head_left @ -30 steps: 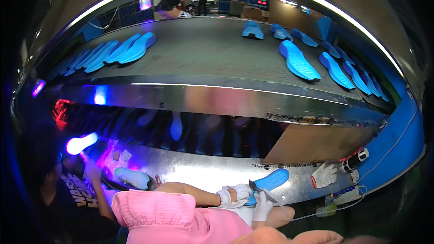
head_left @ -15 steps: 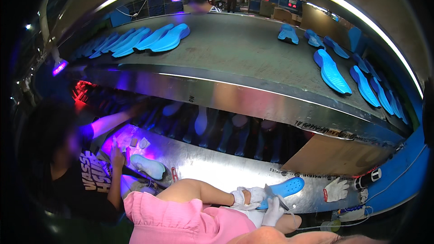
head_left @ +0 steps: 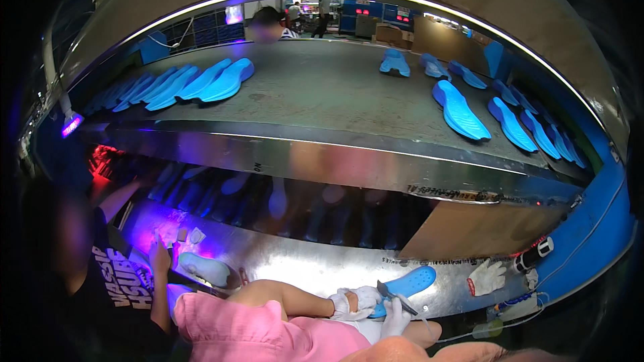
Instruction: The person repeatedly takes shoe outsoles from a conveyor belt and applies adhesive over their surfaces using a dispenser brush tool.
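My left hand (head_left: 355, 303), in a white glove, holds the near end of a blue perforated shoe sole (head_left: 414, 282) over the metal work surface. The fingers are closed round it, partly hidden by the glove's loose cuff. In my right hand (head_left: 394, 320), also white-gloved, is a slim dark-handled tool (head_left: 407, 306), gripped between the fingers; it looks like a brush, but its tip is hard to make out. This tool slants across the sole's near edge.
A co-worker (head_left: 100, 275) sits at left beside a pale sole (head_left: 204, 269). A white glove (head_left: 488, 277) and a dark cylinder (head_left: 534, 255) lie at right. Above runs a belt (head_left: 315, 87) bearing several blue soles (head_left: 463, 112); cardboard (head_left: 476, 231) leans below it.
My view has shifted, so the scene sits farther left and the belt a bit lower. The co-worker's reaching arm has drawn back slightly. Both my hands keep their holds.
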`<state>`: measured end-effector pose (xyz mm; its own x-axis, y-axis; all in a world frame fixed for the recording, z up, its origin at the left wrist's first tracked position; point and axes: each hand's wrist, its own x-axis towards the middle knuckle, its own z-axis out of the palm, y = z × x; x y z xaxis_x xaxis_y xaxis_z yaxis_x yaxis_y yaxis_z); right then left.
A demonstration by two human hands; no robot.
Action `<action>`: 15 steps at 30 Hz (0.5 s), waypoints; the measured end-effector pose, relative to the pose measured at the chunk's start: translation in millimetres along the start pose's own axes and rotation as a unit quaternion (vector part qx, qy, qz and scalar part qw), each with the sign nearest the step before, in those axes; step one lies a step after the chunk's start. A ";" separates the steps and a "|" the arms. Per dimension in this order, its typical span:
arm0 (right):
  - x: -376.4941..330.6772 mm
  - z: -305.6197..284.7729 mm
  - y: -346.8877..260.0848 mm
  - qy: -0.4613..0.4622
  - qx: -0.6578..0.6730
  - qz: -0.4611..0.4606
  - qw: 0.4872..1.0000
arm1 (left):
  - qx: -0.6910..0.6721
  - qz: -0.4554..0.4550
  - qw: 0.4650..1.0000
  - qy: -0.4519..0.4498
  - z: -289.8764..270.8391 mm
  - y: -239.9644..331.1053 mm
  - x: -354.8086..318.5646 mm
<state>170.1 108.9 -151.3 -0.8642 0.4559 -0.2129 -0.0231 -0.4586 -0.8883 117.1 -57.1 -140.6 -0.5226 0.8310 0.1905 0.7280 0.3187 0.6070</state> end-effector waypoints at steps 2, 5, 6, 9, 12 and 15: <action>-3.6 -3.7 1.7 0.009 0.007 0.001 1.000 | 0.012 0.009 1.000 -0.004 2.7 0.0 0.6; -2.6 -2.7 4.0 0.013 0.019 0.003 1.000 | 0.001 0.033 0.999 0.035 7.8 -5.4 0.0; -2.4 -4.2 3.9 0.008 -0.009 -0.008 1.000 | -0.002 0.049 0.999 0.022 7.6 -7.0 1.6; 0.1 -6.9 5.8 0.008 -0.027 -0.018 0.999 | -0.029 0.059 0.997 0.031 10.9 -8.2 4.5; -0.5 -3.1 6.5 0.003 -0.004 -0.010 1.000 | -0.047 0.036 0.997 0.052 3.6 -2.4 0.7; 1.8 -3.8 8.6 0.010 0.002 -0.001 1.000 | -0.040 0.036 0.997 0.059 8.4 -5.1 0.6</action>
<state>170.3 108.6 -160.9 -0.8541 0.4713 -0.2197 -0.0264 -0.4613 -0.8869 116.8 -54.4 -150.1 -0.5215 0.7901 0.3220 0.7307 0.2187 0.6468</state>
